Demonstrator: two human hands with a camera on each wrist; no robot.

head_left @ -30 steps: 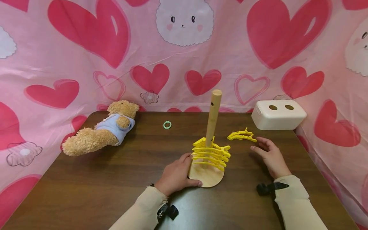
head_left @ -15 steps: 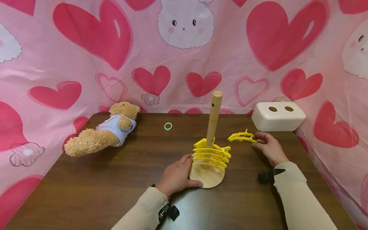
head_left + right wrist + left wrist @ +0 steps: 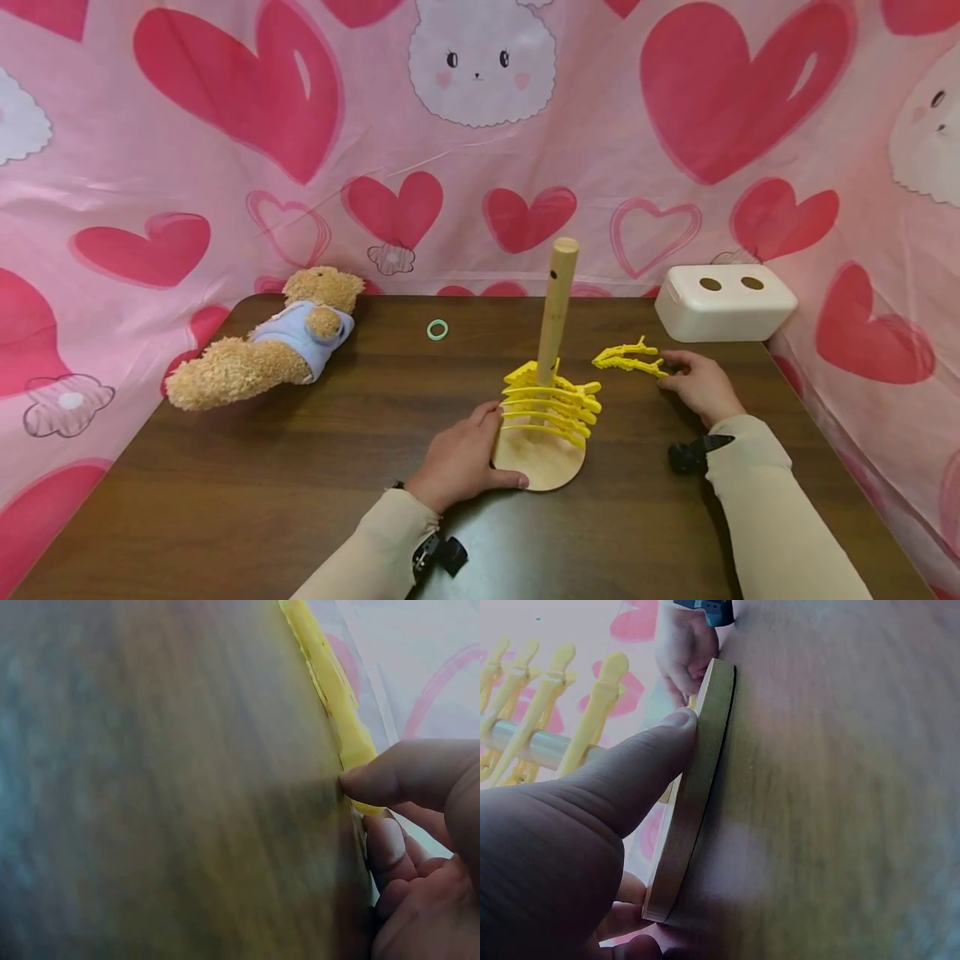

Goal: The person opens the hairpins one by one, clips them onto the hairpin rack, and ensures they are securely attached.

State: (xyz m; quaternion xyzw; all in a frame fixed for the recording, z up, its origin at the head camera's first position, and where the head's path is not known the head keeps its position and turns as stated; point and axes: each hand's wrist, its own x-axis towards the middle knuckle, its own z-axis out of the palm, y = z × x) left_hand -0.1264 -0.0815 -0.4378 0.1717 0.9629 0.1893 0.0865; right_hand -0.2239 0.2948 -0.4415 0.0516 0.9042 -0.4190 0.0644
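We have the left hand [image 3: 461, 458] gripping the round base [image 3: 543, 467] of a wooden stand: thumb on the near edge, fingers round the left side. In the left wrist view we see that thumb against the rim and fingertips at the edge further along.

The post [image 3: 558, 312] stands up from the base. Yellow plastic parts [image 3: 551, 404] are stacked round its lower half, some prongs in front of the wood, some behind; we read the knobbed ends as pointing right in the head view.

The right hand [image 3: 702, 386] pinches a loose yellow piece [image 3: 630, 363] between thumb and finger, at the right end of its nearer prong. That piece is right of the stand, apart from it, two prongs spreading toward the hand. We can't tell if it lies flat on the table or is slightly lifted.

Rest of the brown table [image 3: 300, 467]: white box [image 3: 678, 312] at the back right, two dark ovals on top; green ring [image 3: 429, 331] toward the back, left of the post; teddy bear [image 3: 296, 337] in a blue top, lying at the back left. We have a pink heart-print cloth [image 3: 465, 150] behind and along both sides. Beige sleeves [image 3: 772, 492] on both arms, a black strapped device [image 3: 686, 457] at each wrist.
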